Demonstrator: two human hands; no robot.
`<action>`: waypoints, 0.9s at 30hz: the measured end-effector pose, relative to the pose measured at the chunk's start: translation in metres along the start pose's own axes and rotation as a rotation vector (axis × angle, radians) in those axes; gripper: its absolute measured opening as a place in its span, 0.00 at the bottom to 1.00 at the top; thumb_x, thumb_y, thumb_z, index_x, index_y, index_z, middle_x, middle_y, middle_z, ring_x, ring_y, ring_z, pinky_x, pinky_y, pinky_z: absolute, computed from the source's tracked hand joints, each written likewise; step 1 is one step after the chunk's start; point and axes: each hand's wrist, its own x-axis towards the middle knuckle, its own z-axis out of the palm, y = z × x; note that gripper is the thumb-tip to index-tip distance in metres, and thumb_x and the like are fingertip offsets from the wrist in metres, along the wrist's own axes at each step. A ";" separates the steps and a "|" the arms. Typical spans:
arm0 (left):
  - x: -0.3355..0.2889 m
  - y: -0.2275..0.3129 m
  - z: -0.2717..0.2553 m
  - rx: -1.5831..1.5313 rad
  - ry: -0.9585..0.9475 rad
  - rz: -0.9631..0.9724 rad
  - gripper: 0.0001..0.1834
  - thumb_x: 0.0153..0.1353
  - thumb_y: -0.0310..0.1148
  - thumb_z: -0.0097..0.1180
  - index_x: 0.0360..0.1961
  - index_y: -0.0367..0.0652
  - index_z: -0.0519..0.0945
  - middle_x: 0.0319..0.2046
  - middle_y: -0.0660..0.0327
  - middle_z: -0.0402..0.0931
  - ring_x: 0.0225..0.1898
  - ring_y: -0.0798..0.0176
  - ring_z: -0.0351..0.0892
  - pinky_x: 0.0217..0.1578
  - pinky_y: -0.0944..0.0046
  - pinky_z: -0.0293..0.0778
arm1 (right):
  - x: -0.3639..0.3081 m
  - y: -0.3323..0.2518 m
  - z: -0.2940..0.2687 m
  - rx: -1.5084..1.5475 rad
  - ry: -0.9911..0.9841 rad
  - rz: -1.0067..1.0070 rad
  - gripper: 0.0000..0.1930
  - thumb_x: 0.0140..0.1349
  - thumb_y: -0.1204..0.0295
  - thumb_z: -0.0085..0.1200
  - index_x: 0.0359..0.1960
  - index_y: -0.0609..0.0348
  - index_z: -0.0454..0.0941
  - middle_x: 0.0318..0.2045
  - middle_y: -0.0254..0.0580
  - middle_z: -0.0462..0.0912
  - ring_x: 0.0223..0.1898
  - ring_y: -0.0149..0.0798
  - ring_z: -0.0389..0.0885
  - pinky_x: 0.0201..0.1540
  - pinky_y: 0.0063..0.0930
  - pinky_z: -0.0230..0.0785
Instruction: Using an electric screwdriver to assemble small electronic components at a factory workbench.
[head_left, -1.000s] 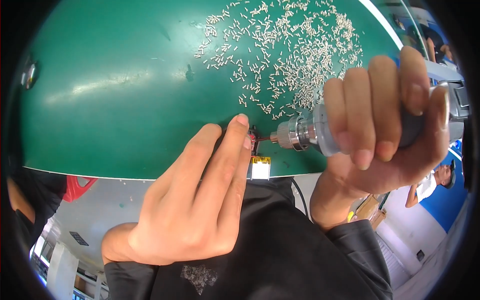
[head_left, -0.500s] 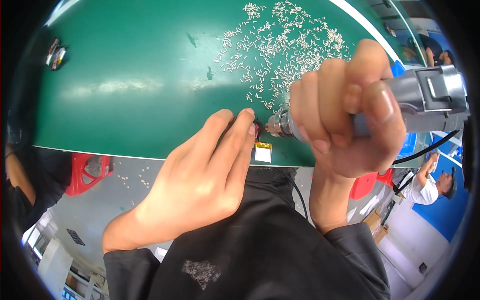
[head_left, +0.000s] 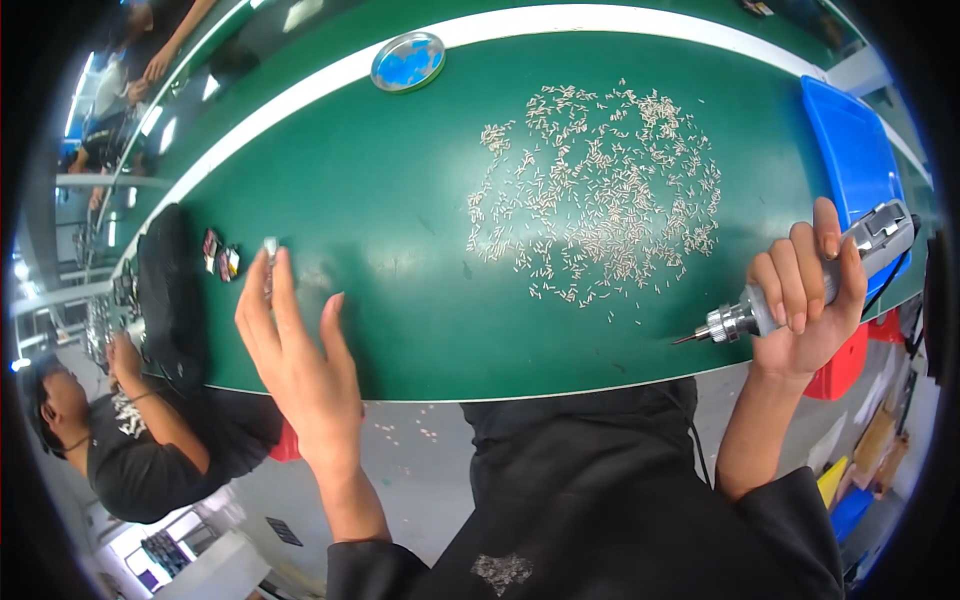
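Note:
My right hand (head_left: 800, 285) is closed around a grey electric screwdriver (head_left: 757, 309), whose thin bit points left just above the green table (head_left: 430, 330). My left hand (head_left: 300, 335) is over the table's left part, fingers stretched forward and thumb spread wide. A small pale-ended piece (head_left: 271, 244) shows at its fingertips; the fingers partly cover it, and whether they touch it I cannot make out. Beside those fingers lie small dark assemblies (head_left: 229, 262) with coloured bits. Many tiny screw-like pins (head_left: 620, 200) are scattered between my hands, farther back.
A round tin (head_left: 408, 63) with blue contents sits at the far edge. Along the right stands a blue tray (head_left: 850, 150). A black bag-like object (head_left: 176, 300) lies at the left end, where another person (head_left: 140, 440) sits. A cable hangs behind the screwdriver.
My left hand has moved away from the screwdriver, to the left. My right hand has drawn the screwdriver to the right. The white-and-yellow piece by the front edge no longer lies there; the view has shifted.

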 end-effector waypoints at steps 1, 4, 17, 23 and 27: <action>0.005 0.003 0.000 -0.036 0.013 0.010 0.23 0.51 0.19 0.63 0.51 0.37 0.76 0.51 0.50 0.73 0.50 0.46 0.73 0.50 0.52 0.70 | -0.003 -0.002 -0.004 0.013 0.107 -0.006 0.09 0.71 0.66 0.40 0.34 0.57 0.63 0.12 0.28 0.61 0.11 0.26 0.59 0.19 0.24 0.58; 0.024 0.027 0.016 -0.292 -0.088 0.151 0.16 0.49 0.18 0.63 0.41 0.35 0.80 0.43 0.53 0.76 0.43 0.49 0.76 0.43 0.55 0.73 | -0.016 -0.001 -0.014 0.055 0.168 -0.012 0.09 0.71 0.67 0.39 0.34 0.57 0.62 0.12 0.29 0.61 0.11 0.27 0.59 0.19 0.24 0.58; 0.065 0.052 0.041 -0.263 -0.193 0.342 0.09 0.51 0.16 0.61 0.35 0.34 0.81 0.33 0.57 0.77 0.32 0.57 0.78 0.32 0.62 0.73 | -0.029 0.007 -0.028 0.177 0.124 0.064 0.09 0.70 0.65 0.41 0.34 0.55 0.60 0.13 0.30 0.64 0.11 0.28 0.64 0.18 0.24 0.59; 0.069 0.048 0.045 -0.192 -0.171 0.527 0.13 0.46 0.15 0.60 0.35 0.32 0.79 0.34 0.56 0.75 0.34 0.56 0.77 0.32 0.59 0.75 | -0.029 0.005 -0.030 0.180 0.087 0.085 0.10 0.70 0.64 0.41 0.34 0.55 0.61 0.13 0.30 0.65 0.11 0.27 0.63 0.18 0.24 0.59; 0.072 0.044 0.044 -0.174 -0.183 0.585 0.13 0.46 0.15 0.60 0.36 0.32 0.78 0.34 0.56 0.75 0.34 0.56 0.77 0.31 0.59 0.75 | -0.029 0.007 -0.029 0.180 0.074 0.079 0.09 0.71 0.65 0.39 0.35 0.55 0.62 0.13 0.29 0.65 0.11 0.26 0.63 0.19 0.24 0.59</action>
